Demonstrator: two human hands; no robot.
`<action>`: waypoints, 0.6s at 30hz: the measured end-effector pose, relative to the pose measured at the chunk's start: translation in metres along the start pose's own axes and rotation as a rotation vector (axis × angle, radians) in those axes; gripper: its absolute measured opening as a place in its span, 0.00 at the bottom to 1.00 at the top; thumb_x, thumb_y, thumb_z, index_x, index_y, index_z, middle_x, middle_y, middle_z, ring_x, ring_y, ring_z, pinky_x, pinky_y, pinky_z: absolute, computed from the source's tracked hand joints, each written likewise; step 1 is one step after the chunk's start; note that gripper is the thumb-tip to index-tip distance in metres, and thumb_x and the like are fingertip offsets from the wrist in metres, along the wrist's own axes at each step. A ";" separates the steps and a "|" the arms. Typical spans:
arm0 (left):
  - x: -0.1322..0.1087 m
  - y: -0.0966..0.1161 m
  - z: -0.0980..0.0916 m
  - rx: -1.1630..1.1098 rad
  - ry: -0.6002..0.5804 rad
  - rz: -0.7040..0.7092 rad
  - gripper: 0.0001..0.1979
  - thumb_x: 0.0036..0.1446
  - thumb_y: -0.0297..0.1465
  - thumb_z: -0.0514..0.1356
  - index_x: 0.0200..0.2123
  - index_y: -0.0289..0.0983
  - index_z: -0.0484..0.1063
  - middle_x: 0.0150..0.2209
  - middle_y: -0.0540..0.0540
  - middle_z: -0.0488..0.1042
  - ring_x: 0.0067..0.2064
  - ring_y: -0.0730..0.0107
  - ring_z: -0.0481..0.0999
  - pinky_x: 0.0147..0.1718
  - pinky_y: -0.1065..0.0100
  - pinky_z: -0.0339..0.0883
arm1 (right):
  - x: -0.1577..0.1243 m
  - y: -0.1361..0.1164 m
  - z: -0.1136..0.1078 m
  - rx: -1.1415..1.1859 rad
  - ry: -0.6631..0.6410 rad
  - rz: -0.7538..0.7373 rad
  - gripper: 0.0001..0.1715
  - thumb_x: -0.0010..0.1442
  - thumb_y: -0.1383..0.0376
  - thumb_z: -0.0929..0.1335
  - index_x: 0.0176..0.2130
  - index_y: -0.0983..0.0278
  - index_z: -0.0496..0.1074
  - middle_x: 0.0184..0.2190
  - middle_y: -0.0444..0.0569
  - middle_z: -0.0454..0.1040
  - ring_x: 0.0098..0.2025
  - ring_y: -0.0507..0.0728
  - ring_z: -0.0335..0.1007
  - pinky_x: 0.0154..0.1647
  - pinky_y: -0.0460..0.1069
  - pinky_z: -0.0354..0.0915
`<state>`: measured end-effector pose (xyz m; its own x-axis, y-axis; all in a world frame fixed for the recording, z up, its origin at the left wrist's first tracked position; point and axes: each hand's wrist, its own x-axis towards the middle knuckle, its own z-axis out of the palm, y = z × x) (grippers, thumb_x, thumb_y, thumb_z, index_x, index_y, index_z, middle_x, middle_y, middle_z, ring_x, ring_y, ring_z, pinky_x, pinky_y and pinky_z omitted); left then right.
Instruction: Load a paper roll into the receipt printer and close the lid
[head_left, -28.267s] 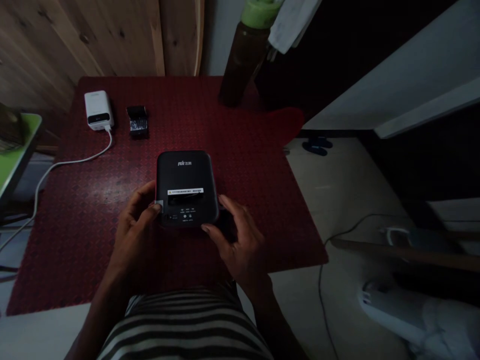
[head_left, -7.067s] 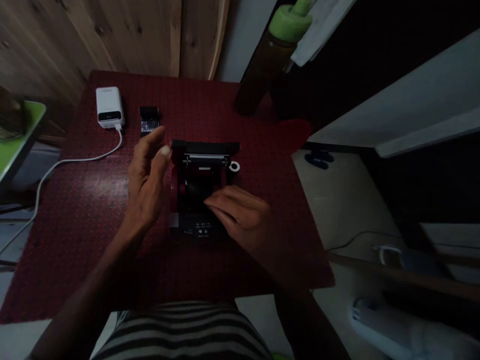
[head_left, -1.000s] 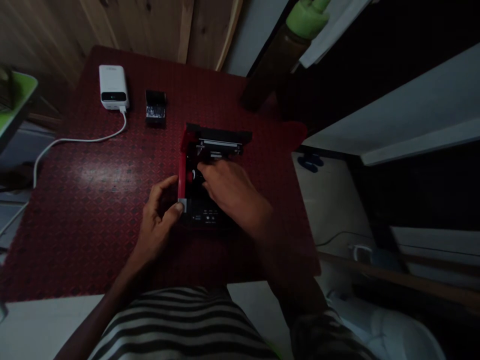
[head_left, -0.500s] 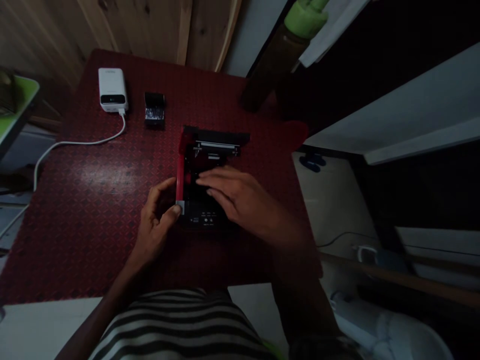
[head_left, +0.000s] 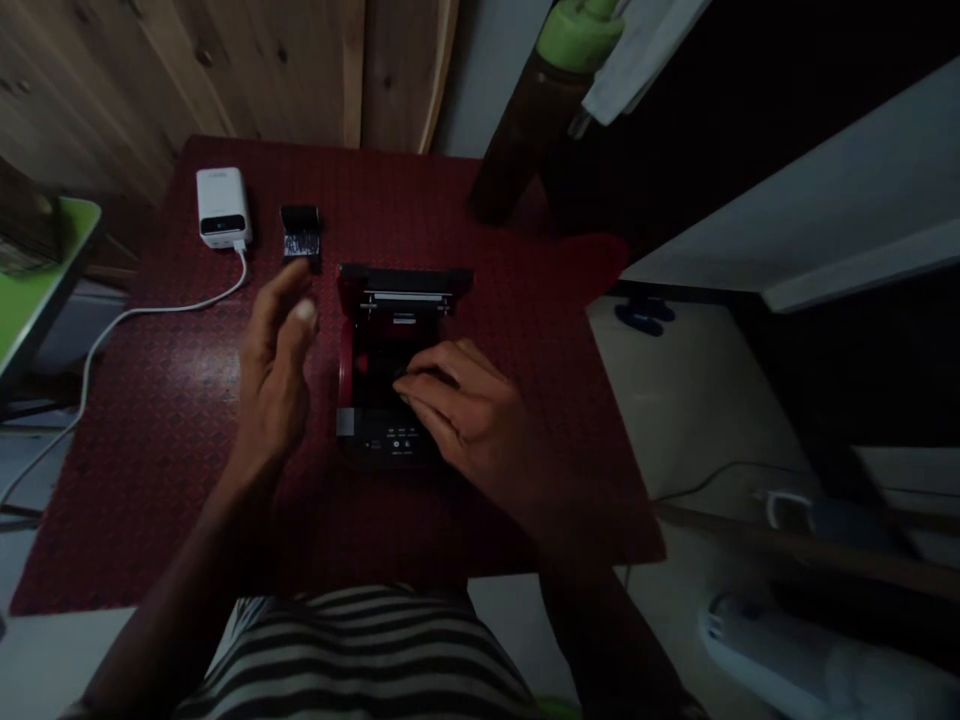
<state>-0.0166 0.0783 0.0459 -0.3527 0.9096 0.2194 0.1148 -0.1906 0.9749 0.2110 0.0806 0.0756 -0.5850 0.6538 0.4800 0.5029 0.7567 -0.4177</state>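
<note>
A small red and black printer (head_left: 386,437) stands on the table with its lid (head_left: 409,279) raised at the back, its dark inside showing. My right hand (head_left: 469,410) reaches into the opening from the right. Its thumb and fingertips are pinched together low in the printer; what they hold, if anything, is lost in the dark. To the left of the printer, my left hand (head_left: 277,370) is raised clear of it, fingers apart, holding nothing. Just beyond its fingertips lies a small black ribbon roll (head_left: 301,240) with a shiny strip.
A white power bank (head_left: 222,210) with a white cable (head_left: 180,308) sits at the back left of the red patterned table (head_left: 165,480). A tall dark bottle with a green cap (head_left: 577,42) stands at the back right. A green surface (head_left: 45,275) is at far left.
My left hand has let go of the printer's left side and lifted away up and left, towards the ribbon roll. My right hand stays in the printer, its fingers now pinched.
</note>
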 end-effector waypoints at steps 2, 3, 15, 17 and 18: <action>0.023 0.004 0.010 0.026 0.020 0.055 0.33 0.72 0.64 0.63 0.58 0.43 0.86 0.61 0.41 0.84 0.63 0.49 0.80 0.60 0.51 0.74 | -0.007 -0.005 0.003 -0.065 0.072 -0.015 0.14 0.78 0.77 0.69 0.48 0.66 0.85 0.45 0.54 0.84 0.45 0.59 0.78 0.48 0.53 0.78; 0.030 0.006 0.015 0.026 0.017 0.046 0.33 0.73 0.63 0.62 0.52 0.41 0.87 0.55 0.40 0.85 0.58 0.52 0.81 0.59 0.52 0.73 | -0.010 -0.007 0.006 -0.101 0.093 -0.025 0.14 0.77 0.77 0.70 0.49 0.66 0.85 0.44 0.54 0.84 0.45 0.58 0.78 0.47 0.52 0.78; -0.033 -0.004 -0.002 -0.015 -0.031 -0.201 0.30 0.59 0.46 0.81 0.61 0.44 0.83 0.65 0.41 0.83 0.67 0.48 0.83 0.64 0.54 0.80 | -0.034 -0.027 0.021 -0.338 0.240 -0.073 0.11 0.76 0.75 0.73 0.48 0.61 0.86 0.55 0.54 0.90 0.59 0.61 0.85 0.56 0.55 0.77; -0.041 -0.008 -0.005 -0.025 -0.068 -0.246 0.32 0.59 0.47 0.80 0.63 0.44 0.82 0.66 0.40 0.83 0.66 0.48 0.84 0.61 0.54 0.82 | -0.035 -0.026 0.023 -0.291 0.251 -0.046 0.11 0.76 0.75 0.73 0.48 0.61 0.86 0.57 0.54 0.90 0.62 0.61 0.85 0.60 0.56 0.77; -0.043 -0.010 -0.005 -0.034 -0.090 -0.259 0.32 0.60 0.48 0.79 0.64 0.44 0.82 0.66 0.40 0.83 0.65 0.47 0.85 0.59 0.54 0.83 | -0.035 -0.026 0.023 -0.263 0.254 -0.043 0.12 0.77 0.75 0.73 0.48 0.61 0.86 0.56 0.53 0.91 0.61 0.61 0.87 0.61 0.56 0.77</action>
<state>-0.0073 0.0392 0.0271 -0.2824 0.9585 -0.0404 -0.0005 0.0420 0.9991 0.2039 0.0382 0.0516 -0.4490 0.5766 0.6827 0.6470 0.7367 -0.1967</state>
